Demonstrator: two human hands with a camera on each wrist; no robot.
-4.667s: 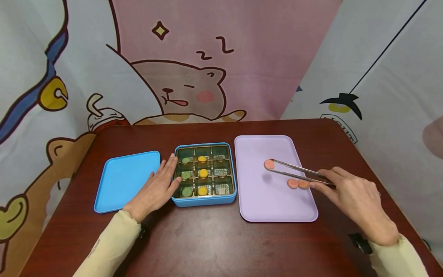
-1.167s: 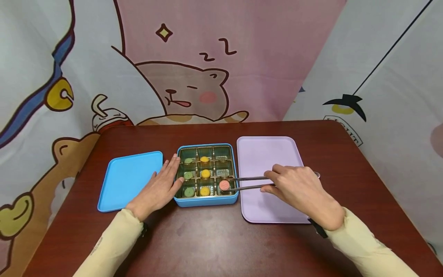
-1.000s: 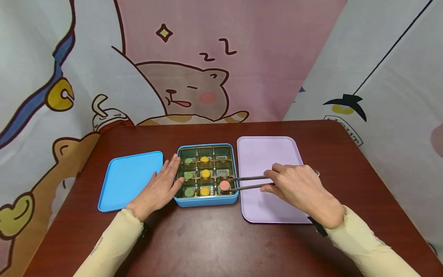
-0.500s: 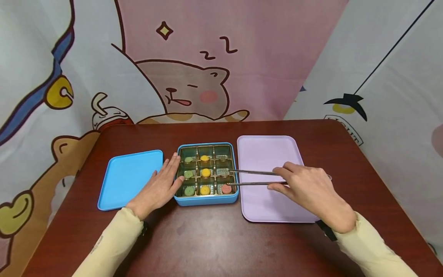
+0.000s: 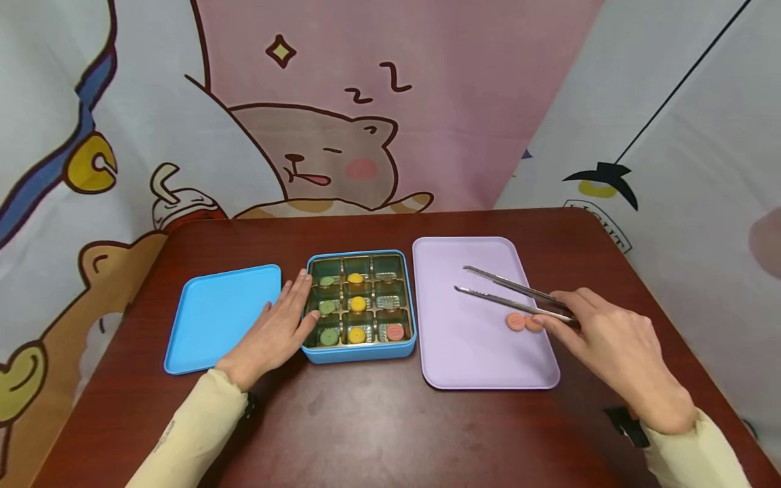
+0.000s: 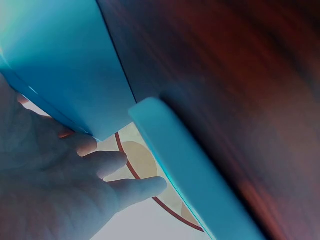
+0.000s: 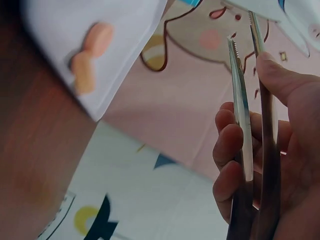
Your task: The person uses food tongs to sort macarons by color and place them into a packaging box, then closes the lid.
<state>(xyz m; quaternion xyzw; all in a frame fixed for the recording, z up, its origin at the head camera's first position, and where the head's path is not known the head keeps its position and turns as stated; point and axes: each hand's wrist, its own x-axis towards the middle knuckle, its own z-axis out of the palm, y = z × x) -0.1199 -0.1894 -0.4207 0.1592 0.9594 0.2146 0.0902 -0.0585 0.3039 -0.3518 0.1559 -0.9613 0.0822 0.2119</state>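
A: Start from the left. What is there?

B: A blue lid (image 5: 221, 316) lies flat on the table (image 5: 378, 434). Just beside it the left hand (image 5: 276, 332) rests with straight fingers against the left wall of the blue box (image 5: 360, 353), steadying it and curling round nothing.

A: And inside the box?

B: Nine compartments. The left column holds three green pieces (image 5: 327, 307), the middle column three yellow pieces (image 5: 356, 304). In the right column only the nearest cell is filled, with one pink piece (image 5: 395, 331).

A: Further right?

B: A lilac tray (image 5: 464, 359) with two pink pieces (image 5: 523, 322) lying side by side, touching, near its right edge. The right hand (image 5: 616, 346) grips metal tongs (image 5: 509, 295) by the rear part. The tongs' tips stand apart over the tray and hold nothing.

A: How do you judge those pieces will handle?

B: They look small, light and flat, like moulded sweets or little cakes, so probably soft enough to dent or crumble under a hard pinch. The wrist view shows serrated tips on the tongs (image 7: 239, 95), which should help against slipping.

A: Where would you take hold?

B: Across the rim, on opposite edges, with light pressure. Since the two touch, I would take the outer one from its free sides, so as not to nudge its neighbour.
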